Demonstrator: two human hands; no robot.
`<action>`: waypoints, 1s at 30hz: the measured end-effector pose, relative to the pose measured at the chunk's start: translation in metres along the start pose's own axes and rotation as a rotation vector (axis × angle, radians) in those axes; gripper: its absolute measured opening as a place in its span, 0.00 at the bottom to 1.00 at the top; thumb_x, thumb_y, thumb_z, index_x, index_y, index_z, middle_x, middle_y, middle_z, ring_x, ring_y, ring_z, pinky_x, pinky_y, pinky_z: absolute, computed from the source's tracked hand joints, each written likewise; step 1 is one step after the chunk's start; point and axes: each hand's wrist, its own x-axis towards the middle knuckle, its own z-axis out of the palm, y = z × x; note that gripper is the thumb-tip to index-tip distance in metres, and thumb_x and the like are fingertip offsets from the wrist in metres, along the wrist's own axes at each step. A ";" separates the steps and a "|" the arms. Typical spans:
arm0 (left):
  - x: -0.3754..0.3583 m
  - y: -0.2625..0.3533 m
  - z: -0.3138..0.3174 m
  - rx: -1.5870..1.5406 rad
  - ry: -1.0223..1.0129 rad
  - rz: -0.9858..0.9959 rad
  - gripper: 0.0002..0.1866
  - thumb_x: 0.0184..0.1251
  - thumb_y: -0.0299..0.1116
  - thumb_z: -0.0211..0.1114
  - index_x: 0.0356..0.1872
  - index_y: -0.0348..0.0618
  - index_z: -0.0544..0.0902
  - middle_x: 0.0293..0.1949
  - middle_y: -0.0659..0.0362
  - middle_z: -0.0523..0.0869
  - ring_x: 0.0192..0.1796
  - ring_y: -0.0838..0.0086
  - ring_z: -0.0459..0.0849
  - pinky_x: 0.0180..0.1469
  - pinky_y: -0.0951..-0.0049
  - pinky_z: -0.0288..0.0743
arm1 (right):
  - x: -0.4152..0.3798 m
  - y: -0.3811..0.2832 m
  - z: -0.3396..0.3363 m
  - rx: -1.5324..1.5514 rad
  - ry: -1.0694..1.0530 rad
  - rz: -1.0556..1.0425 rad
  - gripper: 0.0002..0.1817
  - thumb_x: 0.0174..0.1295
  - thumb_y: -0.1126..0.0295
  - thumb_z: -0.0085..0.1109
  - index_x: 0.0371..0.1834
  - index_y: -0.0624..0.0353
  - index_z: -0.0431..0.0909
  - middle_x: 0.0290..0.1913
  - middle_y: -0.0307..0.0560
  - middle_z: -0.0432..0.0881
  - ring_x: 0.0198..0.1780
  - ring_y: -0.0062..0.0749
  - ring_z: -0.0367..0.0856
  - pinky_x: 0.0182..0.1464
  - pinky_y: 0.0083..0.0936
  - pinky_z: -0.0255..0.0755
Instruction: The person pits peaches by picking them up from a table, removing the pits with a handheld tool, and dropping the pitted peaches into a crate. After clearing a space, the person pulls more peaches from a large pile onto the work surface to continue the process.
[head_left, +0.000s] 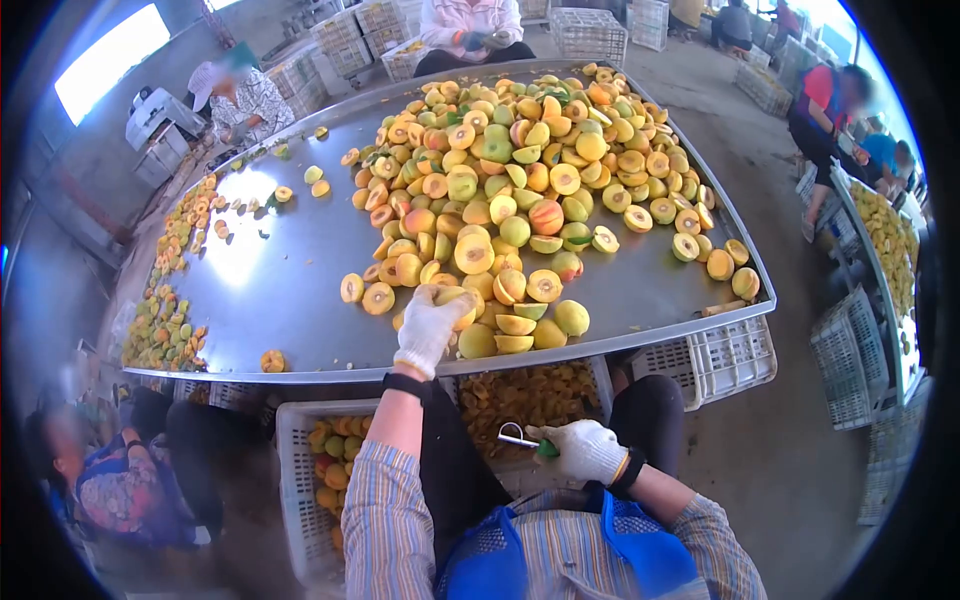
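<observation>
My left hand (430, 325), in a white glove, has its fingers closed round a yellow fruit (457, 297) at the near edge of a large fruit pile (490, 200). The pile of whole and halved fruit lies on a metal table (300, 290). Below the table edge, my gloved right hand (585, 450) grips a small tool (520, 436) with a green handle and a looped metal end. Under the tool is a crate (603, 385) of small brownish-orange pieces. Another crate (298, 480), holding fruit, is at my left forearm.
Halved fruit (170, 325) lies along the table's left side. A person (115, 480) sits close at the lower left, others at the far side and right. White crates (715, 362) stand under the right corner. A second table (890, 250) is at far right.
</observation>
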 end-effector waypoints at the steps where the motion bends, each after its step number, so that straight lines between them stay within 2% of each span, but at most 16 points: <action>1: -0.012 0.003 -0.010 -0.496 -0.070 -0.051 0.25 0.66 0.45 0.69 0.54 0.35 0.75 0.31 0.58 0.85 0.17 0.75 0.78 0.14 0.79 0.66 | -0.002 -0.001 -0.002 0.020 0.031 0.027 0.27 0.63 0.56 0.59 0.65 0.49 0.78 0.34 0.54 0.87 0.36 0.48 0.88 0.41 0.42 0.82; 2: -0.020 -0.012 -0.024 -0.757 -0.182 -0.002 0.26 0.68 0.44 0.67 0.59 0.37 0.75 0.37 0.50 0.86 0.25 0.67 0.85 0.20 0.75 0.76 | -0.003 -0.005 -0.005 0.042 0.060 0.053 0.26 0.62 0.56 0.59 0.64 0.48 0.79 0.34 0.54 0.87 0.36 0.49 0.88 0.41 0.42 0.82; 4: -0.061 0.004 -0.018 -1.255 -0.160 0.171 0.27 0.71 0.47 0.64 0.63 0.40 0.74 0.45 0.43 0.85 0.37 0.55 0.88 0.30 0.67 0.85 | -0.005 -0.016 -0.011 0.054 0.053 0.103 0.24 0.63 0.55 0.59 0.62 0.47 0.81 0.34 0.55 0.87 0.36 0.50 0.88 0.41 0.43 0.82; 5: -0.072 -0.004 -0.015 -1.417 -0.163 0.203 0.29 0.74 0.52 0.60 0.66 0.43 0.73 0.52 0.40 0.83 0.47 0.46 0.87 0.38 0.58 0.88 | -0.005 -0.015 -0.010 0.036 0.074 0.107 0.24 0.62 0.52 0.61 0.61 0.46 0.81 0.33 0.54 0.87 0.35 0.49 0.88 0.40 0.42 0.82; 6: -0.080 -0.014 -0.013 -1.421 -0.155 0.207 0.29 0.74 0.52 0.60 0.66 0.43 0.73 0.52 0.40 0.83 0.47 0.46 0.87 0.38 0.58 0.88 | -0.006 -0.015 -0.010 0.017 0.092 0.115 0.24 0.61 0.50 0.62 0.59 0.44 0.82 0.32 0.53 0.87 0.35 0.49 0.88 0.39 0.42 0.82; 8: -0.094 -0.034 -0.006 -1.565 -0.297 0.060 0.28 0.76 0.55 0.56 0.65 0.43 0.74 0.50 0.40 0.83 0.45 0.46 0.87 0.37 0.58 0.88 | -0.009 -0.021 -0.010 0.025 0.108 0.126 0.22 0.62 0.49 0.62 0.56 0.45 0.83 0.31 0.52 0.87 0.35 0.49 0.88 0.38 0.41 0.82; 11: -0.116 -0.038 0.003 -1.457 -0.303 0.006 0.28 0.77 0.56 0.53 0.60 0.41 0.76 0.48 0.41 0.84 0.42 0.49 0.88 0.35 0.61 0.87 | -0.016 -0.033 -0.011 0.083 0.257 0.101 0.23 0.62 0.49 0.64 0.58 0.44 0.82 0.29 0.53 0.86 0.33 0.50 0.88 0.37 0.40 0.82; 14: -0.138 -0.028 0.011 -1.335 -0.310 -0.001 0.28 0.78 0.58 0.51 0.55 0.40 0.78 0.47 0.43 0.85 0.38 0.55 0.89 0.32 0.66 0.86 | -0.026 -0.054 -0.018 0.071 0.301 0.130 0.24 0.63 0.48 0.64 0.60 0.43 0.81 0.28 0.53 0.85 0.32 0.50 0.88 0.36 0.40 0.82; 15: -0.145 -0.027 0.013 -1.288 -0.269 -0.008 0.29 0.78 0.59 0.50 0.53 0.40 0.79 0.46 0.44 0.85 0.38 0.57 0.89 0.32 0.67 0.86 | -0.029 -0.057 -0.019 0.060 0.318 0.063 0.25 0.65 0.53 0.62 0.65 0.43 0.77 0.28 0.54 0.85 0.31 0.52 0.86 0.35 0.42 0.81; 16: -0.151 -0.024 0.016 -1.240 -0.230 -0.013 0.30 0.78 0.61 0.50 0.51 0.40 0.81 0.45 0.44 0.86 0.38 0.59 0.88 0.32 0.68 0.85 | -0.029 -0.059 -0.018 0.062 0.320 0.073 0.25 0.65 0.53 0.62 0.65 0.43 0.77 0.28 0.54 0.85 0.31 0.52 0.86 0.35 0.42 0.81; 17: -0.157 -0.018 0.021 -1.232 -0.178 -0.061 0.33 0.77 0.64 0.47 0.48 0.39 0.83 0.45 0.46 0.86 0.40 0.62 0.87 0.38 0.67 0.85 | -0.029 -0.060 -0.016 0.018 0.345 0.031 0.26 0.64 0.54 0.62 0.66 0.44 0.77 0.27 0.53 0.85 0.30 0.51 0.86 0.34 0.42 0.81; 18: -0.164 -0.012 0.024 -1.232 -0.186 -0.068 0.33 0.77 0.64 0.47 0.48 0.39 0.83 0.45 0.46 0.86 0.40 0.62 0.87 0.38 0.67 0.85 | -0.030 -0.061 -0.014 -0.026 0.368 -0.010 0.27 0.64 0.55 0.63 0.67 0.45 0.76 0.26 0.53 0.84 0.29 0.51 0.86 0.33 0.42 0.80; 21: -0.178 -0.005 0.032 -1.223 -0.167 -0.140 0.36 0.76 0.65 0.47 0.50 0.37 0.83 0.46 0.45 0.86 0.47 0.61 0.86 0.52 0.63 0.83 | -0.029 -0.055 -0.007 -0.113 0.419 -0.072 0.27 0.61 0.59 0.64 0.65 0.48 0.75 0.23 0.52 0.83 0.26 0.50 0.84 0.30 0.43 0.78; 27: -0.192 0.002 0.040 -1.171 -0.152 -0.140 0.35 0.77 0.64 0.47 0.50 0.37 0.82 0.45 0.47 0.86 0.48 0.60 0.87 0.51 0.62 0.84 | -0.034 -0.052 -0.008 -0.243 0.398 -0.026 0.23 0.58 0.62 0.65 0.59 0.50 0.77 0.24 0.50 0.83 0.26 0.49 0.84 0.31 0.44 0.78; 29: -0.194 0.003 0.044 -1.168 -0.156 -0.136 0.34 0.77 0.63 0.47 0.51 0.37 0.82 0.45 0.48 0.86 0.48 0.61 0.87 0.51 0.63 0.84 | -0.032 -0.046 -0.004 -0.198 0.423 -0.045 0.20 0.54 0.63 0.66 0.51 0.52 0.83 0.24 0.50 0.83 0.27 0.49 0.85 0.32 0.41 0.80; 30: -0.195 0.003 0.047 -1.144 -0.107 -0.112 0.34 0.78 0.63 0.47 0.50 0.37 0.82 0.44 0.49 0.86 0.47 0.62 0.87 0.50 0.63 0.84 | -0.031 -0.042 -0.002 -0.195 0.424 -0.041 0.20 0.54 0.63 0.66 0.51 0.52 0.83 0.24 0.50 0.83 0.27 0.49 0.85 0.32 0.41 0.80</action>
